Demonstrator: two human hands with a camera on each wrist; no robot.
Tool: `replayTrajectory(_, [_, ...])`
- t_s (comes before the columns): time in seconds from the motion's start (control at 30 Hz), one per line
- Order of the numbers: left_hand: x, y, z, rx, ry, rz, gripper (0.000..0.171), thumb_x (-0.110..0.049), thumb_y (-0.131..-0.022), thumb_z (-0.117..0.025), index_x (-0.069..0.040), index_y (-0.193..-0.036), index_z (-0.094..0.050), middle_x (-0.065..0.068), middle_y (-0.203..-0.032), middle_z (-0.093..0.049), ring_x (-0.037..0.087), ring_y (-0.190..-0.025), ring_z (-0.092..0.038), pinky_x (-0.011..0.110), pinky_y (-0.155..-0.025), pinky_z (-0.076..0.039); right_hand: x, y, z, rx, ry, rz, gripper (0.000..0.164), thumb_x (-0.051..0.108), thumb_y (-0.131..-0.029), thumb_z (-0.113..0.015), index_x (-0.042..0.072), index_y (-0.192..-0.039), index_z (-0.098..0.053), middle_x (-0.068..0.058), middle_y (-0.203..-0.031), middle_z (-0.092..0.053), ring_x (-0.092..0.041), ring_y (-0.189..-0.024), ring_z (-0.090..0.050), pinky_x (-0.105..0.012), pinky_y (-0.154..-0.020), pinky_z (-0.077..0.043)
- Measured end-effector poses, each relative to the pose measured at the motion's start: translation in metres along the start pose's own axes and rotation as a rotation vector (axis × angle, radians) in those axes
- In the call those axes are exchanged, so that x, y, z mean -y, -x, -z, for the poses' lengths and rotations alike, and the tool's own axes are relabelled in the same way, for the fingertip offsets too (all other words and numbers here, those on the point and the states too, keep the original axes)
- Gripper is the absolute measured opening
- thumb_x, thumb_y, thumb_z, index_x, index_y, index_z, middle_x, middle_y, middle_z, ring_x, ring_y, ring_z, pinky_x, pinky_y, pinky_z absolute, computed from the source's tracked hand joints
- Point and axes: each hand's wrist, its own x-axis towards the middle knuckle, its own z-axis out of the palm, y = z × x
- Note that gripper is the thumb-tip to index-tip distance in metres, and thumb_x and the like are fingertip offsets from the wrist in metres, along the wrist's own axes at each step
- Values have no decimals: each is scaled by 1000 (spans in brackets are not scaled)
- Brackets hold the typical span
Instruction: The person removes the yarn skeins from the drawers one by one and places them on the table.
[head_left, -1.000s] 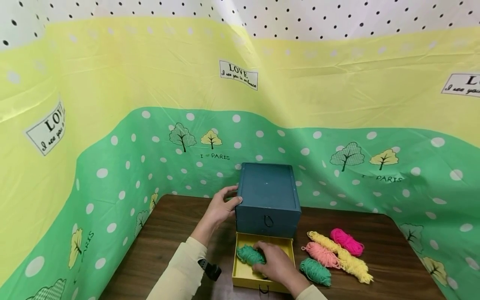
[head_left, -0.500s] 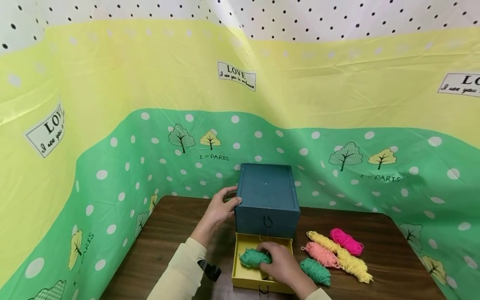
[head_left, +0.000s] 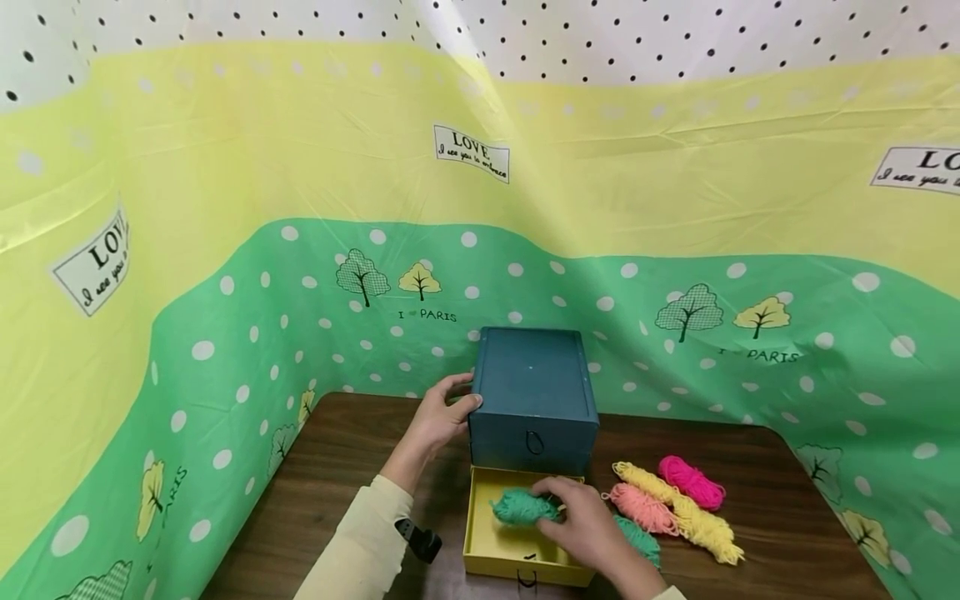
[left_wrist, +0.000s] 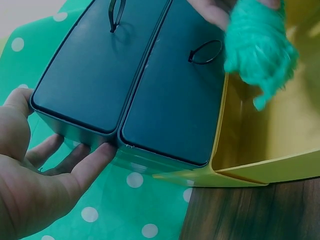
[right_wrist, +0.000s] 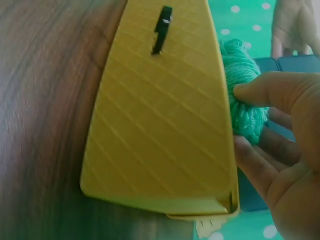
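My right hand (head_left: 588, 525) pinches a green skein of yarn (head_left: 522, 507) between thumb and fingers, over the yellow drawer (head_left: 487, 554). In the right wrist view the skein (right_wrist: 245, 95) shows beside the drawer's rim, thumb across it. That drawer is pulled out at the foot of a blue drawer box (head_left: 532, 375). Against the left side of the box, my left hand (head_left: 442, 417) rests with its fingertips touching it. The left wrist view shows two shut blue drawer fronts (left_wrist: 170, 95) with black loop pulls, and the yarn hanging above the yellow drawer's inside.
Right of the drawer lie more skeins: magenta (head_left: 692, 482), yellow (head_left: 701, 529), salmon (head_left: 645, 508) and another green one (head_left: 637, 540), partly behind my right hand. A patterned curtain (head_left: 405, 350) stands behind the brown wooden table (head_left: 360, 442).
My right hand has moved rightward across the yellow drawer, carrying the green skein with it. It now overlaps part of the other green skein. My left hand stays on the box.
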Motion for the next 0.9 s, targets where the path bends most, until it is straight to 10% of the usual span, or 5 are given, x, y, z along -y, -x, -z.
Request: replayTrajectory(0.9, [0,-1,0,-2,0,5,55,-25,-100,-68,-15,-152,-50,16,-150,-51,31,-121,-64,52,-101,-54,-19,52,81,-245,73,-198,37,10,-82,-86,28,-112,-73,4,-116,-72,-11,-94,-69,-24,-71,-58])
